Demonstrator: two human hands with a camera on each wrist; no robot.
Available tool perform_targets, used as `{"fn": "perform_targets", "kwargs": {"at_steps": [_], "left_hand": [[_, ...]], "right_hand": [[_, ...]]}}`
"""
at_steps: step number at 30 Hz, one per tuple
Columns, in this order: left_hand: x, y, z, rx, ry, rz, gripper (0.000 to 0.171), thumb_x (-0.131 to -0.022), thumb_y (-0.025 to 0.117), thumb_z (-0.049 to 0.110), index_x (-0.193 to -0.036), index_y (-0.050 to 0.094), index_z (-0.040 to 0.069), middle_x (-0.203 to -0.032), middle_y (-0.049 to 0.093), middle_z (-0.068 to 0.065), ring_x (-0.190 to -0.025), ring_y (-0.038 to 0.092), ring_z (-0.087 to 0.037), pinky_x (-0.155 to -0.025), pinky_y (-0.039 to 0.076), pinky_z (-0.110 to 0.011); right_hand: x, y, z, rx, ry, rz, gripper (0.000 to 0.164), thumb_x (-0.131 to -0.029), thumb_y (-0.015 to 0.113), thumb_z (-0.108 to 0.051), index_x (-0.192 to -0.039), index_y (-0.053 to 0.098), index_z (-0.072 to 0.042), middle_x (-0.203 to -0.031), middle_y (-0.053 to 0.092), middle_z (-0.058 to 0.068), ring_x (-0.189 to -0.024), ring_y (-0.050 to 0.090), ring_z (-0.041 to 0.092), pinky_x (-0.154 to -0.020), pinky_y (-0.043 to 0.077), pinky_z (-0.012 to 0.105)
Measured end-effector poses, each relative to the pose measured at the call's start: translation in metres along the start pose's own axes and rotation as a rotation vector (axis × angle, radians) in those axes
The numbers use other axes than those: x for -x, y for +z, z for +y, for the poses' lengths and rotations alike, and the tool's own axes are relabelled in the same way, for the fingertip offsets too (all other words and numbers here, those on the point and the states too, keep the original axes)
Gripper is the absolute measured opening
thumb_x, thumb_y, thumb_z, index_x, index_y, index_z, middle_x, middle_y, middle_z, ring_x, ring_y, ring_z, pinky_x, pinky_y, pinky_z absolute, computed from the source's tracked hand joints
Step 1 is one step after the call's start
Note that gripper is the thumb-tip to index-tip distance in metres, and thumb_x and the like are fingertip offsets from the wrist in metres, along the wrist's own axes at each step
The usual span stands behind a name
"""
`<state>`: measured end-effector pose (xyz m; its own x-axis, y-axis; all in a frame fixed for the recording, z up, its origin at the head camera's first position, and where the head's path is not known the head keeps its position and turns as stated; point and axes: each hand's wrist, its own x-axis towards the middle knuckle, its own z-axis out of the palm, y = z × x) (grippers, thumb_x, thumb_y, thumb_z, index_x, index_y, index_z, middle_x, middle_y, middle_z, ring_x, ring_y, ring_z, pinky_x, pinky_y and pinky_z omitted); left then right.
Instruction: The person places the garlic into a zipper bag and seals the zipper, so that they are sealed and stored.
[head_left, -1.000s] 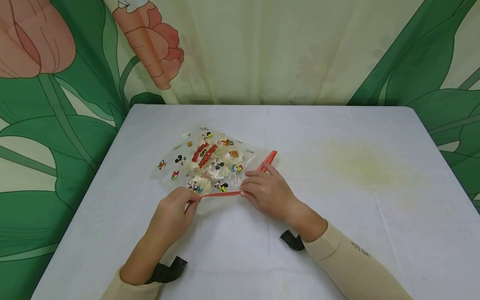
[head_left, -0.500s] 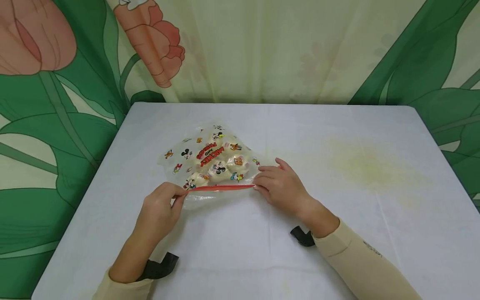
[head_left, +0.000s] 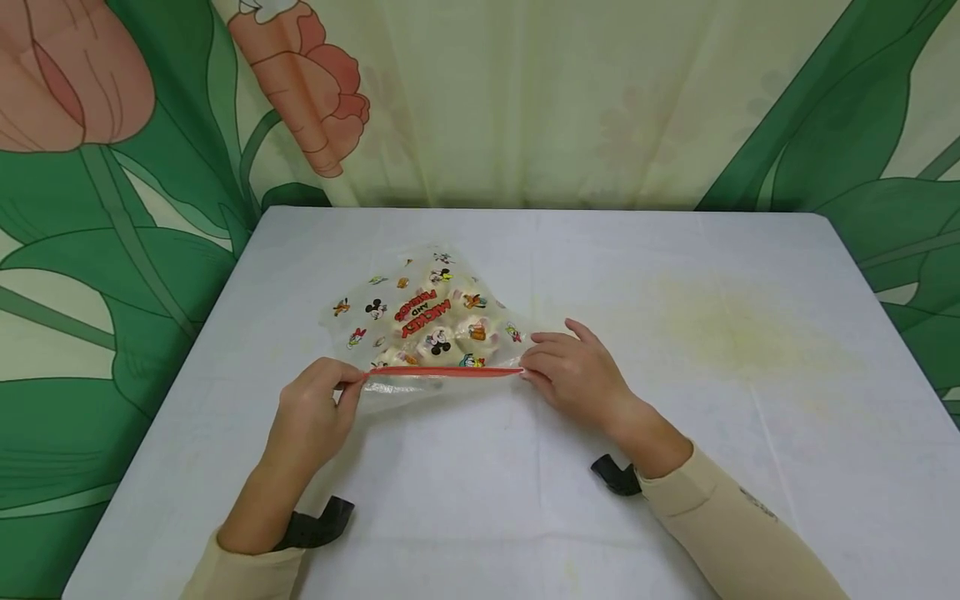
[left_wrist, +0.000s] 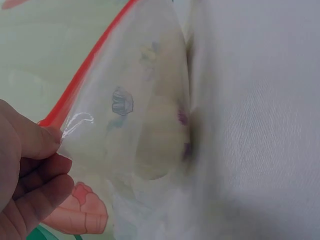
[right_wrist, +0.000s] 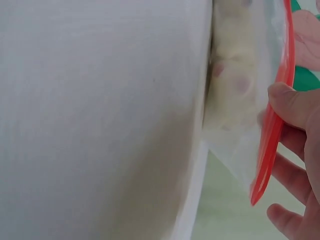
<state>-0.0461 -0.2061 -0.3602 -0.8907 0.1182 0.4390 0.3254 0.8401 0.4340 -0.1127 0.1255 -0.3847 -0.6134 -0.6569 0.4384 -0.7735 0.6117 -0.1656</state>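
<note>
A clear zip bag [head_left: 390, 312] printed with small cartoon figures and red lettering lies on the table in the head view, its red zip strip [head_left: 450, 372] pulled straight toward me. Pale, rounded pieces [right_wrist: 232, 95] show through the plastic in the right wrist view. My left hand [head_left: 315, 408] pinches the strip's left end between thumb and fingers. At the other side my right hand [head_left: 581, 375] pinches the strip near its right end, with the little bit of red end [right_wrist: 260, 187] sticking out past the thumb in the right wrist view.
A white cloth covers the table [head_left: 750, 350], with a faint yellowish stain at its right. Behind it hangs a curtain [head_left: 525, 100] with large printed flowers and leaves. Black straps [head_left: 318, 525] sit at both wrists.
My hands have moved apart, the left one leftward and the right one rightward. The red strip, bent a second ago, is now stretched straight between them, and the bag has turned slightly.
</note>
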Motion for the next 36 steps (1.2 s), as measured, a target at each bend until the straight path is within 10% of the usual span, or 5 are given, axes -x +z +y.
{"fn": "perform_targets", "kwargs": {"at_steps": [12,36], "left_hand": [[-0.006,0.004,0.006,-0.019,-0.146,-0.01,0.014,-0.081,0.075,-0.01,-0.089,0.067,-0.002,-0.086,0.065,-0.013,-0.075,0.064,-0.026,-0.061,0.058,-0.043],[-0.015,0.017,-0.001,-0.042,-0.19,0.121,0.008,-0.084,0.072,-0.01,-0.089,0.067,-0.008,-0.085,0.066,-0.019,-0.076,0.065,-0.032,-0.065,0.057,-0.048]], "right_hand": [[0.004,-0.004,0.023,-0.02,-0.025,0.021,0.012,-0.08,0.082,-0.014,-0.091,0.078,-0.01,-0.092,0.075,0.003,-0.102,0.069,0.025,-0.095,0.046,0.058],[0.009,-0.007,0.048,-0.009,-0.053,0.047,0.013,-0.077,0.084,-0.009,-0.088,0.077,-0.008,-0.09,0.074,0.0,-0.099,0.07,0.024,-0.09,0.049,0.055]]}}
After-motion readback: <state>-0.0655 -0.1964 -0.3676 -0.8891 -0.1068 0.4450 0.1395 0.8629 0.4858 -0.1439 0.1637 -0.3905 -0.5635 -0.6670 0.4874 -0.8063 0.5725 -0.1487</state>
